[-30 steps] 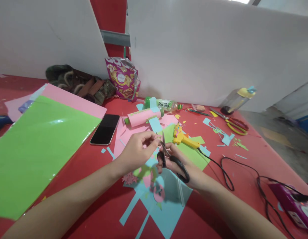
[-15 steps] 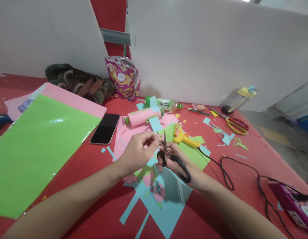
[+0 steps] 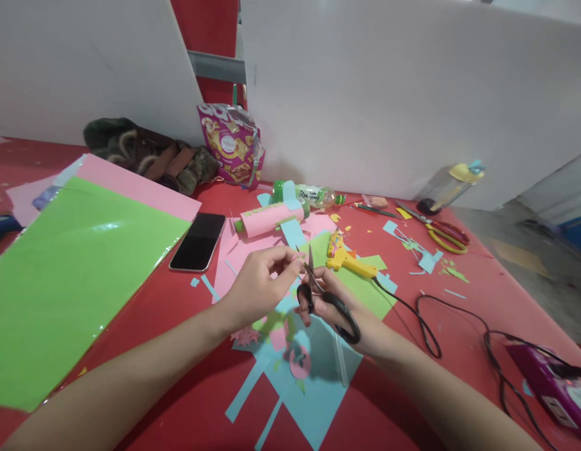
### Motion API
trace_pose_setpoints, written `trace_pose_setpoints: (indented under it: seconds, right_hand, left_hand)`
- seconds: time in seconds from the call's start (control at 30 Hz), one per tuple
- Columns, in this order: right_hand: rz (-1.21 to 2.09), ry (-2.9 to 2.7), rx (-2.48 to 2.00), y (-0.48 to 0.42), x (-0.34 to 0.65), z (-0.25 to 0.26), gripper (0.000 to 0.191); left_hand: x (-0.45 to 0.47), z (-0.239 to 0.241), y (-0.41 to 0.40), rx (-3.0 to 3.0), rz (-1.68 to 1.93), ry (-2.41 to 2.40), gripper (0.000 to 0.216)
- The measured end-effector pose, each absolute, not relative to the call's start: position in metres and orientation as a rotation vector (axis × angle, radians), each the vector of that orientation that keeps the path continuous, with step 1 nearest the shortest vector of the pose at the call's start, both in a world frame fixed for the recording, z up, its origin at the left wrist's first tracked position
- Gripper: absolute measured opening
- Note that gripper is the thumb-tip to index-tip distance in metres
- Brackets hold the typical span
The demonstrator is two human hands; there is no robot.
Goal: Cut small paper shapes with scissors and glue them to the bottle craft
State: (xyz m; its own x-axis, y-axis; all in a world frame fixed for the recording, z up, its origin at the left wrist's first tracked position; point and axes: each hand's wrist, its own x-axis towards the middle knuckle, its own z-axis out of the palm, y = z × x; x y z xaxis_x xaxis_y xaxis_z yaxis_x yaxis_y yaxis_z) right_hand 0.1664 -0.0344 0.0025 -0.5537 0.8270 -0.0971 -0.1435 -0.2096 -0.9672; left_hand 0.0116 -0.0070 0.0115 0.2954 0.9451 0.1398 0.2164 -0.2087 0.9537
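My right hand (image 3: 337,300) grips a pair of black-handled scissors (image 3: 343,319), fingers in the loops, the blades parted and pointing away from me. Close beside the blades, my left hand (image 3: 266,279) pinches a small piece of paper (image 3: 299,258), largely hidden by the fingertips. Beneath both hands lie blue paper (image 3: 313,407) and scraps, among them a pink paper circle (image 3: 300,362) with a dark mark. Just beyond them rests a pink paper-wrapped roll (image 3: 269,220) with green ends and blue paper strips on it. A yellow glue gun (image 3: 351,263) lies to the right of my hands.
At left are a black phone (image 3: 197,243) and green sheets (image 3: 93,275) in clear plastic. A snack bag (image 3: 231,147), green bottle (image 3: 313,195) and clear bottle (image 3: 450,188) stand or lie at the back. Larger scissors (image 3: 443,233) lie right; a cable (image 3: 459,300) runs to a purple power strip (image 3: 553,388).
Both hands stay in almost the same place, with the scissor blades still parted beside the left fingertips. The view has shifted very slightly.
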Motion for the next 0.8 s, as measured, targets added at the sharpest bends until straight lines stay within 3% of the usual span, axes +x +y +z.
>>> trace_pose_setpoints:
  seconds: [0.8]
  right_hand:
    - [1.861, -1.438, -0.799, -0.033, 0.168, 0.001, 0.037]
  left_hand:
    - [0.003, 0.028, -0.002, 1.734, 0.842, 1.104, 0.023]
